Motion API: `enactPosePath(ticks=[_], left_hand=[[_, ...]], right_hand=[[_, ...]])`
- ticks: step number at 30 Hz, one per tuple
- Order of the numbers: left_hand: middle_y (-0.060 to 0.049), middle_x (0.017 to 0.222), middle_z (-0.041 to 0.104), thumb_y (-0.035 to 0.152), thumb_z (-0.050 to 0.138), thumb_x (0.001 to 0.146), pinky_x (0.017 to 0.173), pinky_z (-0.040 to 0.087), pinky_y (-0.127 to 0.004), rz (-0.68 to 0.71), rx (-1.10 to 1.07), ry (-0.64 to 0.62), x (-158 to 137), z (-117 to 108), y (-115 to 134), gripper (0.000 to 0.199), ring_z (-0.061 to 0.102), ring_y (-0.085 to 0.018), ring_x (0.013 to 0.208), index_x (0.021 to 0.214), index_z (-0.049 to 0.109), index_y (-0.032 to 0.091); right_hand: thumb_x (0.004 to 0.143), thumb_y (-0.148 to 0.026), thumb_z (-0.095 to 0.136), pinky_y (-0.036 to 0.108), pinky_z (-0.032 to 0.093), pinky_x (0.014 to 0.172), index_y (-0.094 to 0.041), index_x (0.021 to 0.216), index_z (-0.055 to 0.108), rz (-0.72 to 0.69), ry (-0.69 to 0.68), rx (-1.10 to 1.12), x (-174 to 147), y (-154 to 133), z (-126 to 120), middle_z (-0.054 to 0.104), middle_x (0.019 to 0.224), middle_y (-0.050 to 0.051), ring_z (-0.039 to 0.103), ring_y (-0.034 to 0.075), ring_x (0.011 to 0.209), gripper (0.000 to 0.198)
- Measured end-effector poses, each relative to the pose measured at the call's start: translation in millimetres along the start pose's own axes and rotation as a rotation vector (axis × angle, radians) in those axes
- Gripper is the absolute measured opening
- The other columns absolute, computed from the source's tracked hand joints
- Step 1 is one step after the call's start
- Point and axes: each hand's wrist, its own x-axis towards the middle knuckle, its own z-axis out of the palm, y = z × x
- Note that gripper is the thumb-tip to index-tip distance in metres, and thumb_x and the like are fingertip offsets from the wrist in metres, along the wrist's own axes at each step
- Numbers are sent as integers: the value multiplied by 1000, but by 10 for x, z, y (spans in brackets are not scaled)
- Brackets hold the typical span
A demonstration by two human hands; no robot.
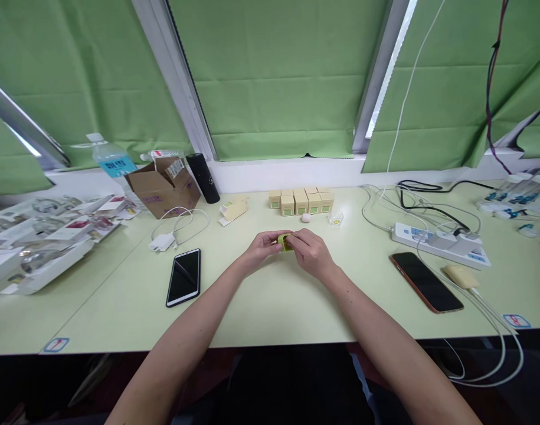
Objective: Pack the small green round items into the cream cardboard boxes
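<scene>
Over the middle of the table, my left hand (pixel 261 250) is closed around a small yellow-green box (pixel 284 242) whose open end shows a dark inside. The fingers of my right hand (pixel 311 251) are pinched together at that opening. Whatever they grip is hidden by the hand. Just beyond my hands lie a small pale pink piece (pixel 306 218) and a small clear plastic case (pixel 336 218). Behind these, several small beige boxes with green-edged labels (pixel 301 202) stand grouped together. Flattened pieces of beige card (pixel 234 210) lie to the left.
A phone (pixel 184 277) and a white charger (pixel 162 242) lie left, near an open cardboard box (pixel 163 188) and black cylinder (pixel 203 178). On the right are another phone (pixel 426 282), a power strip (pixel 440 244) and loose cables. White trays (pixel 57 260) fill the far left.
</scene>
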Motion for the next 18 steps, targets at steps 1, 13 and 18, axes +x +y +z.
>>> enactPosePath(ticks=[1,13,18], left_hand=[[-17,126,75,42,88,78,111,46,-49,-2,0,-5,-4,4,5,56,68,-35,122,126,76,16],[-14,113,77,46,88,77,99,47,-41,-32,18,-8,-7,9,0,56,69,-26,103,123,78,15],[-13,109,77,48,89,75,90,48,-37,-15,-3,60,4,25,18,58,67,-24,98,122,78,16]], right_hand=[[97,-1,46,30,48,68,-20,101,68,-7,-4,10,-1,6,-3,72,91,7,59,17,77,29],[100,-5,45,29,48,65,-23,94,72,33,-97,101,-17,11,18,72,78,3,61,16,72,33],[101,-10,50,29,52,65,-23,111,72,92,-34,156,-39,54,27,77,82,4,65,16,68,28]])
